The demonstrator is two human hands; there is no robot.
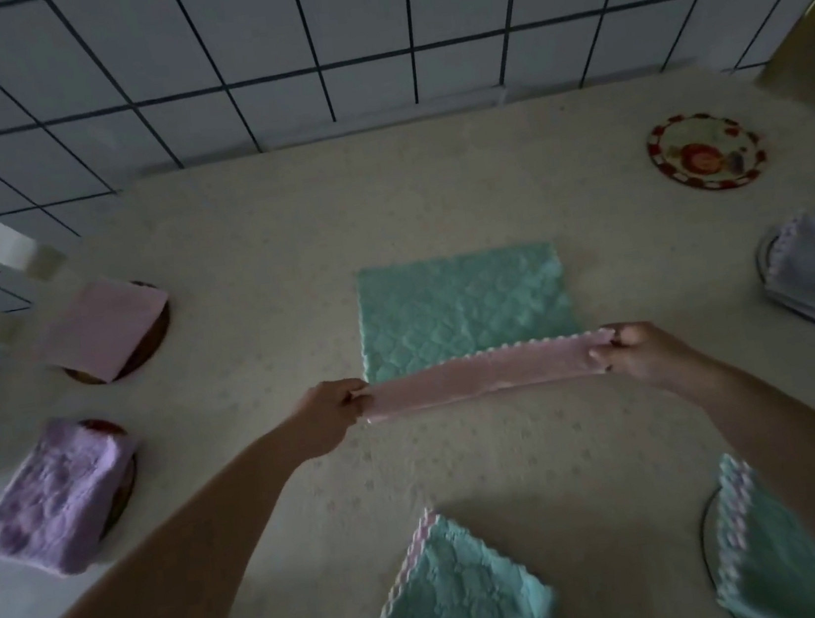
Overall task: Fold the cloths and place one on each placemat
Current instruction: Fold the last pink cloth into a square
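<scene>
The table [243, 257] carried folded cloths on round placemats at its edges, and one round placemat [706, 151] at the far right lay bare. Flat at centre lay a teal cloth [462, 306], unfolded. Just above its near edge the pink cloth [487, 376] hung stretched — mid-fold, by my reading. Next it likely wanted halving again, then carrying to the bare mat. The left hand [328, 415] and right hand [646, 350] — arms reached forward — each pinched one end.
</scene>
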